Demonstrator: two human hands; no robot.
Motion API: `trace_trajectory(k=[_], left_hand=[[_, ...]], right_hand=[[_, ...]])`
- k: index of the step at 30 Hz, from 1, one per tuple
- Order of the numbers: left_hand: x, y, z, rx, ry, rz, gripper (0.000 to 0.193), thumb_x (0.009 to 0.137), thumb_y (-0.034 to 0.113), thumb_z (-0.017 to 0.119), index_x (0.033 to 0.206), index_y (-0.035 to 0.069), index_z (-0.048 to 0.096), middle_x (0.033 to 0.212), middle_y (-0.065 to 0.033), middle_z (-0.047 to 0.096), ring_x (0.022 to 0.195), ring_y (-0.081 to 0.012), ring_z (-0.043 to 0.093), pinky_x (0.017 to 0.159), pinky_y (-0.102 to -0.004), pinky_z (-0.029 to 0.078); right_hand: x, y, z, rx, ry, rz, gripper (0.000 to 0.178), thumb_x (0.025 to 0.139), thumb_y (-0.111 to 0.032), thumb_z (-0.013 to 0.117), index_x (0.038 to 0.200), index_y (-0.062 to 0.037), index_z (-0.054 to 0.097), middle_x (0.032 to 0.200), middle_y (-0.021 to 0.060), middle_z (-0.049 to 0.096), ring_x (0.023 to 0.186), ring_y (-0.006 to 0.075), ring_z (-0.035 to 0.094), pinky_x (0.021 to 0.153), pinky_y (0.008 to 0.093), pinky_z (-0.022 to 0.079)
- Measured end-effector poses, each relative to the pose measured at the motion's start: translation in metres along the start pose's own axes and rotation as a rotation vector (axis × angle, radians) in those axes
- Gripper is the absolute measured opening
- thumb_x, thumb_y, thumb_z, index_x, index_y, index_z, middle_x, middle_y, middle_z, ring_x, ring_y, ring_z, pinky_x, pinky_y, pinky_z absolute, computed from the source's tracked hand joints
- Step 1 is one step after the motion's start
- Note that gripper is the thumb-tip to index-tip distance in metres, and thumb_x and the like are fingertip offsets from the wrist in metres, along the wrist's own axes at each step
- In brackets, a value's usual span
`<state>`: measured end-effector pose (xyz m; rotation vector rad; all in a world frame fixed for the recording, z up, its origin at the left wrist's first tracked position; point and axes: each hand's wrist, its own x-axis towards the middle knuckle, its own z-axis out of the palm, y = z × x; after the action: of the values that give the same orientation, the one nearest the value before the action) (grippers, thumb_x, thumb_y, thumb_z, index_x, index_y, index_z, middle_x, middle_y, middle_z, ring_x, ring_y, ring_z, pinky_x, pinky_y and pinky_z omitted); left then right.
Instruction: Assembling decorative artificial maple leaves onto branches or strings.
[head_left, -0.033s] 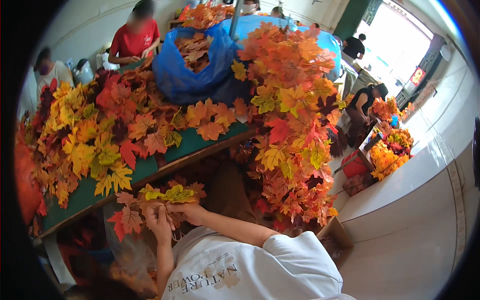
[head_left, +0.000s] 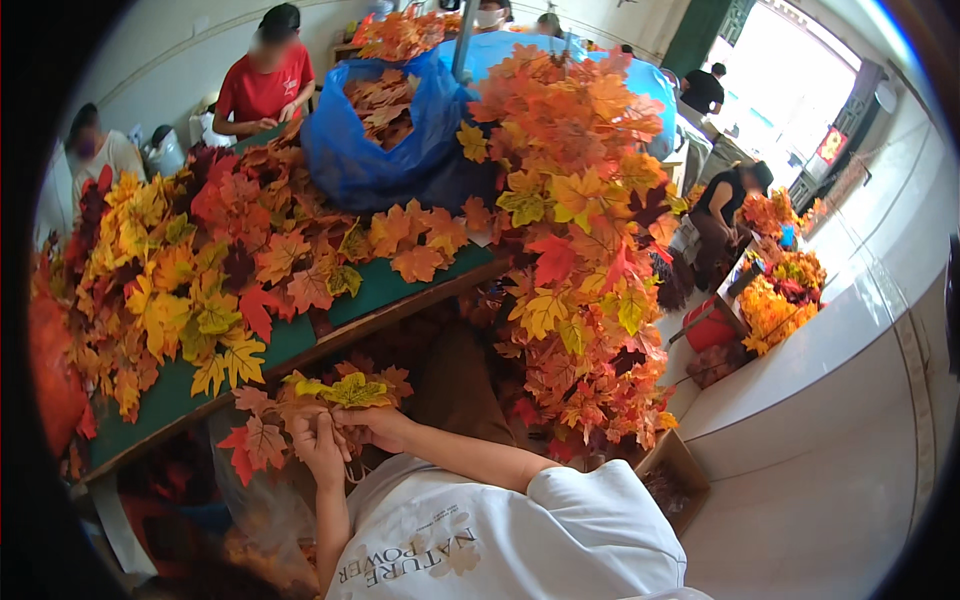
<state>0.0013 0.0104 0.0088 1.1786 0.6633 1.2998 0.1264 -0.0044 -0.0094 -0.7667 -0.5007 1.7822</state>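
Close together at my lap, in front of the table edge, my left hand (head_left: pixel 318 448) and my right hand (head_left: pixel 383 428) are closed on a bunch of artificial maple leaves. Yellow-green leaves (head_left: pixel 352 390) stick up above my fingers, and pinkish-orange leaves (head_left: pixel 264 440) hang beside my left hand. The fingers of both hands are pinched near the stems, which are mostly hidden. A thin pale strand (head_left: pixel 355 472) hangs below my hands.
A green-topped table (head_left: pixel 380 290) with a wooden edge bears piles of yellow, orange and red leaves (head_left: pixel 170 290). On it stands a blue plastic bag (head_left: pixel 350 155) of leaves. A tall leaf heap (head_left: pixel 590 260) spills down at right, by a cardboard box (head_left: pixel 685 480). Several people work beyond.
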Motion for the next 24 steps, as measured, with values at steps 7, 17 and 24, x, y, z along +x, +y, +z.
trace_trajectory(k=[7, 17, 24], left_hand=[[-0.009, 0.002, -0.010, -0.055, 0.068, -0.021, 0.006, 0.093, 0.011, 0.050, 0.093, 0.006, 0.048, 0.063, -0.0010, 0.048, 0.040, -0.0044, 0.040, 0.031, -0.0182, 0.031], [0.010, 0.003, 0.009, -0.109, 0.450, 0.084, 0.008, 0.092, 0.014, 0.054, 0.091, 0.007, 0.051, 0.064, 0.0011, 0.049, 0.044, -0.0055, 0.043, 0.037, -0.0191, 0.032], [0.003, 0.022, -0.009, -0.278, 0.513, 0.037, 0.016, 0.093, 0.020, 0.054, 0.099, 0.007, 0.046, 0.068, -0.0099, 0.062, 0.049, -0.0139, 0.059, 0.041, -0.0201, 0.041]], right_hand=[[-0.005, 0.016, 0.009, -0.001, -0.132, 0.072, 0.010, 0.087, -0.021, 0.061, 0.090, -0.0115, 0.059, 0.076, -0.0009, 0.059, 0.065, 0.0092, 0.055, 0.060, 0.0240, 0.045], [-0.032, -0.014, 0.030, -0.459, -0.048, -0.222, 0.026, 0.092, -0.024, 0.054, 0.103, -0.0012, 0.059, 0.088, 0.0036, 0.061, 0.083, 0.0105, 0.058, 0.071, 0.0258, 0.048], [-0.037, -0.018, 0.016, -0.716, -0.219, -0.298, 0.033, 0.090, -0.026, 0.058, 0.108, 0.0017, 0.060, 0.083, -0.0010, 0.057, 0.075, 0.0074, 0.052, 0.071, 0.0208, 0.042]])
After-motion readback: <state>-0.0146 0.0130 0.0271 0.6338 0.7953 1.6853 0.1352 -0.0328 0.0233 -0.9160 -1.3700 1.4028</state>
